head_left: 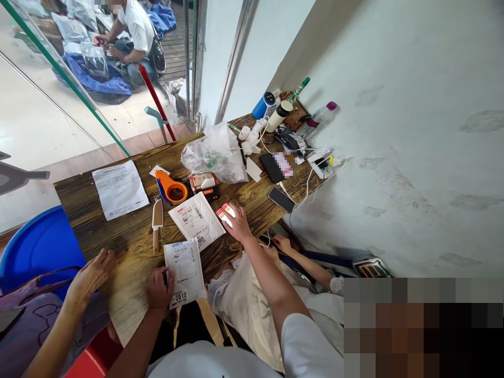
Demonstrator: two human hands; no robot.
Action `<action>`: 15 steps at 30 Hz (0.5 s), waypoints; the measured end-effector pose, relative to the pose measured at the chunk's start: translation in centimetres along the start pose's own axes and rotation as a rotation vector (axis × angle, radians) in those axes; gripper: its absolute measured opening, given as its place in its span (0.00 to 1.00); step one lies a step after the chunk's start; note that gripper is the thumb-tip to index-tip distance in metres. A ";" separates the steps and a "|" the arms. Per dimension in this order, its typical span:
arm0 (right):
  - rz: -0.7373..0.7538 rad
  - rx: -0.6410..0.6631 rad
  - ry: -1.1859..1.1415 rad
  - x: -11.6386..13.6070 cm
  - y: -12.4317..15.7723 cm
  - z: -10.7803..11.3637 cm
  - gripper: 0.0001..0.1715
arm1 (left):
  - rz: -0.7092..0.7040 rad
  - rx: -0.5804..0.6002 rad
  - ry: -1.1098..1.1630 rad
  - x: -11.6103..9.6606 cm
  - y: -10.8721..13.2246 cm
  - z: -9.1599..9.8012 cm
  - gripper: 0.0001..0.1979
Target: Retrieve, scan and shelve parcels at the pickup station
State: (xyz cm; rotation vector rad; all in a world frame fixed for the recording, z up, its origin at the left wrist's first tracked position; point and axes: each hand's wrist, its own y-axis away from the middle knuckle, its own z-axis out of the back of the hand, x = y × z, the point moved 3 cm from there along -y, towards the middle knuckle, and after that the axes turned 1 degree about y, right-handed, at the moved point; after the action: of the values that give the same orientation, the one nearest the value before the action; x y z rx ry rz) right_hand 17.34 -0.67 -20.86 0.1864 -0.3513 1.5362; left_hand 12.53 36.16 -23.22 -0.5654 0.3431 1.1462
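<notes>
My left hand (158, 287) grips the left edge of a white parcel (185, 270) marked 2012, near the table's front edge. My right hand (237, 223) is closed about a phone (225, 212) with a lit red and white screen, and covers its right part. A second white parcel (197, 218), its printed label up, lies on the table between the first parcel and the phone. Behind it are an orange and blue tape dispenser (172, 186) and an orange and black device (203, 186). A knife (157, 226) with a tan blade cover lies left of the parcels.
Another person's hand (94, 270) rests at the table's left edge; someone else's hand (282, 244) is at the right. A printed sheet (120, 189), a clear plastic bag (214, 155), a dark phone (281, 199), cables and bottles lie on the wooden table (129, 236). A wall stands right.
</notes>
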 end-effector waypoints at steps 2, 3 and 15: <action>0.010 -0.006 0.009 0.0 -0.1 0.2 0.26 | -0.012 -0.004 0.003 -0.1 0.0 0.0 0.05; 0.006 -0.022 0.009 -0.1 0.1 0.3 0.27 | -0.016 -0.004 0.005 -0.1 0.0 0.0 0.05; -0.333 -0.178 -0.013 -2.0 5.1 -0.8 0.50 | -0.092 -0.016 -0.037 0.3 -0.2 -0.3 0.07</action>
State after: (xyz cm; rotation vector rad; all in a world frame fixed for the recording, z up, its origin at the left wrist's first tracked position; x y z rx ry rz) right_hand 12.36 -2.14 -22.76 0.1085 -0.4420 1.1694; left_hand 12.77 36.12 -23.57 -0.5680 0.2732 1.0704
